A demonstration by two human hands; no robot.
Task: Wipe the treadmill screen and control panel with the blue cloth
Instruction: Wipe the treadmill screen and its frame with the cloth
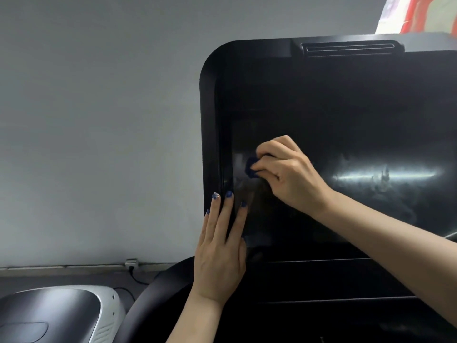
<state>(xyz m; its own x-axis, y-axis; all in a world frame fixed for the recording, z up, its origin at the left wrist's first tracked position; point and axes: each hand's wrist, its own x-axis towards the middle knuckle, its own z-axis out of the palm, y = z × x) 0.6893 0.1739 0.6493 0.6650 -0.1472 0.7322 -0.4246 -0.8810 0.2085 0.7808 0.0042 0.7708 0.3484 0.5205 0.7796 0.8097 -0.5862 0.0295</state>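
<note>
The treadmill screen is a large glossy black panel with a rounded frame, smeared with streaks at its right. My right hand grips a small bunched blue cloth and holds it against the glass near the screen's left side. Only a bit of the cloth shows past my fingertips. My left hand lies flat with straight fingers on the screen's lower left edge and frame. The control panel below the screen is dark, with horizontal ridges.
A curved black handrail runs below my left hand. A white and black motor cover sits at lower left on the floor. A grey wall is behind, with a socket and cable along its base. Red and white fabric hangs top right.
</note>
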